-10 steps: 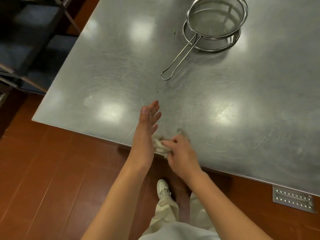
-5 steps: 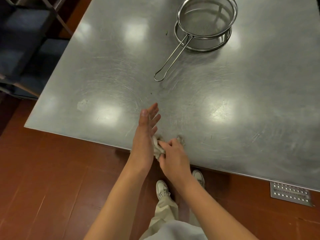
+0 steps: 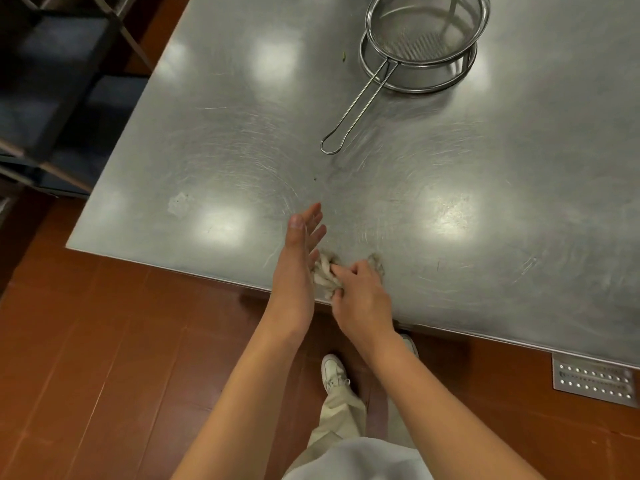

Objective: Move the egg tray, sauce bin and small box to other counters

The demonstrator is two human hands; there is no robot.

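Observation:
No egg tray, sauce bin or small box shows in the head view. My right hand [image 3: 360,292] grips a crumpled beige cloth [image 3: 323,273] on the steel counter [image 3: 225,140], close to its near edge. My left hand [image 3: 298,258] stands on its side with fingers straight and apart, its palm against the left of the cloth. It holds nothing.
A wire mesh strainer [image 3: 426,32] with a long handle rests on a metal ring at the far side of the counter. Dark shelving [image 3: 52,91] stands to the left. A small smudge [image 3: 178,204] marks the counter. Red-brown floor and a metal grate [image 3: 594,381] lie below.
My right hand has drawn the cloth leftward against my left palm, bunching it tighter. The left hand has stayed in place.

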